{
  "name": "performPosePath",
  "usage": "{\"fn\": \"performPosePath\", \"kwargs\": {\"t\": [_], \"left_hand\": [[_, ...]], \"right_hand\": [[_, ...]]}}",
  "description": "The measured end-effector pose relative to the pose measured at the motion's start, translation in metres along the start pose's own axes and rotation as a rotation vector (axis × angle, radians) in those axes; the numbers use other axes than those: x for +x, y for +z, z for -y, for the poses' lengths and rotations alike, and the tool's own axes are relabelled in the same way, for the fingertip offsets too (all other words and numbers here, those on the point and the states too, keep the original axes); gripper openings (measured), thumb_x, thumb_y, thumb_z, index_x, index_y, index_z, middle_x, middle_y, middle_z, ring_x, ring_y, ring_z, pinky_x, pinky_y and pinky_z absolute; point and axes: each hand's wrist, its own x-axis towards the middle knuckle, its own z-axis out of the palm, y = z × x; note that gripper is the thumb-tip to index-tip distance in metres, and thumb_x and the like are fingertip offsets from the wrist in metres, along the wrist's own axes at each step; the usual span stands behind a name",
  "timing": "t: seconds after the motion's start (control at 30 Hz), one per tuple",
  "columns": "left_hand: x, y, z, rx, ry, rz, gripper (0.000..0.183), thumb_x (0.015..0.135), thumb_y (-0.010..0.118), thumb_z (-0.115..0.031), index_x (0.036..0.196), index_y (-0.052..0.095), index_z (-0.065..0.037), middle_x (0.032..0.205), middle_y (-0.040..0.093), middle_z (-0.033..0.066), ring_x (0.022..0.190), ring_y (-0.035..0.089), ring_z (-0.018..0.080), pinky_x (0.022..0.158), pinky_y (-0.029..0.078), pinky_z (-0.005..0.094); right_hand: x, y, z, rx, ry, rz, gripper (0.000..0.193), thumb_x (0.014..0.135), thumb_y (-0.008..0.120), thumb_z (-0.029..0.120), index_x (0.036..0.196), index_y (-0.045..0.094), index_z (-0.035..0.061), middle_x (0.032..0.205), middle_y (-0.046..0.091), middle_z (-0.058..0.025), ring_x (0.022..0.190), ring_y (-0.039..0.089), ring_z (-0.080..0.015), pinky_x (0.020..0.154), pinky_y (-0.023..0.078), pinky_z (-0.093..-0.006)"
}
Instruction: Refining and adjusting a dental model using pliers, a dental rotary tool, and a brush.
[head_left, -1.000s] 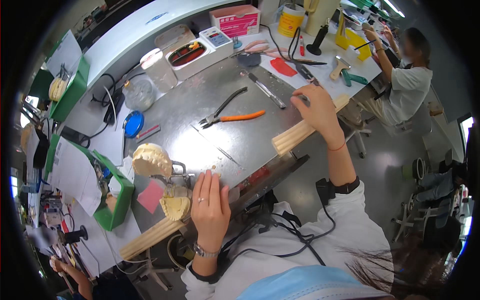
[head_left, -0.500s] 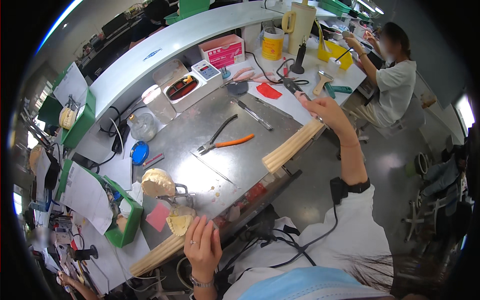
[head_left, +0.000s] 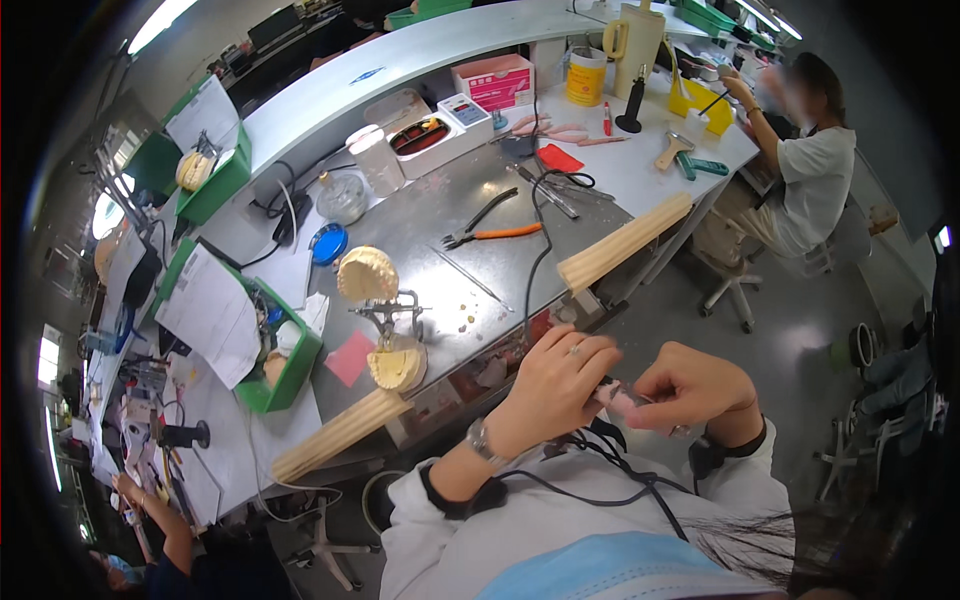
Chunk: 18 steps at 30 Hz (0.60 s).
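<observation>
My two hands meet in front of my body, just off the table's near edge, around a slim corded handpiece (head_left: 627, 402) with a pinkish, dark-marked grip. Curled over its left end is my left hand (head_left: 560, 385), with a ring and a wristwatch. My right hand (head_left: 695, 390) closes on the other end; its fingertips are partly hidden. A black cord (head_left: 538, 270) runs from the tabletop towards the handpiece. Left of the hands, a metal articulator (head_left: 390, 312) stands open, bearing an upper dental cast (head_left: 367, 275) and a lower dental cast (head_left: 398, 366).
Cutting pliers (head_left: 490, 225) with one orange handle and a thin probe (head_left: 470, 277) lie on the metal tabletop. A pink wax sheet (head_left: 349, 358) is beside the articulator. Green bins (head_left: 290, 375) stand left; a wax heater (head_left: 440, 140) stands behind. A co-worker (head_left: 810, 170) sits far right.
My right hand has brought the handpiece from above the table's right end back towards my body. My left hand has left the lower cast's side and joined it. The view has shifted.
</observation>
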Motion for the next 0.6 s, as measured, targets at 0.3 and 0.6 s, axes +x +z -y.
{"fn": "performPosePath", "kwargs": {"t": [0.3, 0.6], "left_hand": [[-0.025, 0.018, 0.014, -1.248, -0.773, 0.151, 0.021, 0.077, 0.073, -0.01, 0.063, 0.059, -0.003, 0.058, 0.055, -0.0025, 0.05, 0.048, 0.0064, 0.043, 0.034, 0.0226], [-0.047, 0.029, 0.025, -1.039, -0.653, 0.046, 0.015, 0.079, 0.069, -0.014, 0.087, 0.064, -0.003, 0.074, 0.063, 0.0098, 0.066, 0.061, 0.0232, 0.057, 0.044, 0.0315]], "right_hand": [[0.052, 0.043, -0.003, 0.667, -0.487, -0.386, 0.046, 0.081, 0.071, 0.027, 0.114, 0.052, 0.0011, 0.111, 0.057, -0.0084, 0.099, 0.053, -0.0134, 0.073, 0.045, -0.0259], [0.099, 0.065, -0.005, 0.451, -0.519, -0.079, 0.042, 0.094, 0.06, 0.018, 0.058, 0.048, 0.0003, 0.046, 0.044, -0.0024, 0.047, 0.037, -0.0041, 0.041, 0.029, -0.0236]]}}
